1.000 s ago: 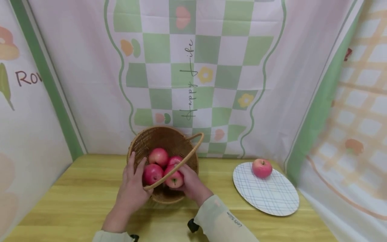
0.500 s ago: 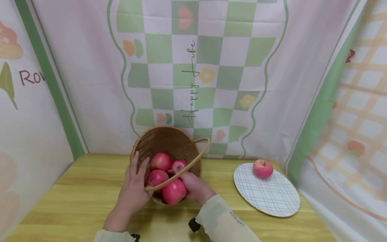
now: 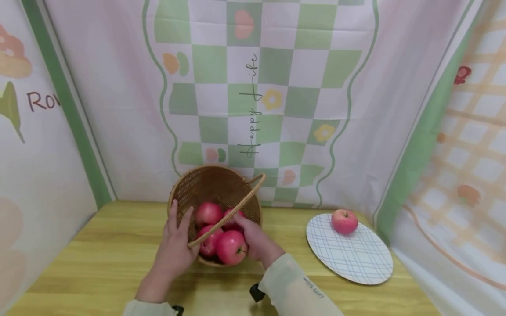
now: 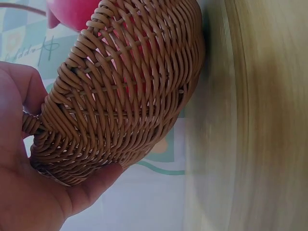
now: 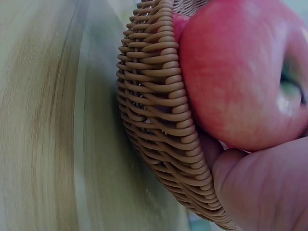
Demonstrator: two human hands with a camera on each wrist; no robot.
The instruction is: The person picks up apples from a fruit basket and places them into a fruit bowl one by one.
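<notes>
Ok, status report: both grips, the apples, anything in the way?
Left grip holds basket. Right grip against front apple, hold unclear. Four apples visible in basket, one on plate. Handle slants across opening.

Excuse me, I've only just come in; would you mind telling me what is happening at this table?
A person is handling a wicker basket of apples on a wooden table. The left hand grips the basket's rim near one end of its handle. The right hand reaches in beside the front apple; its fingertips are hidden, so its grip is unclear. Four apples show in the basket, and another apple sits on a checked plate.
</notes>
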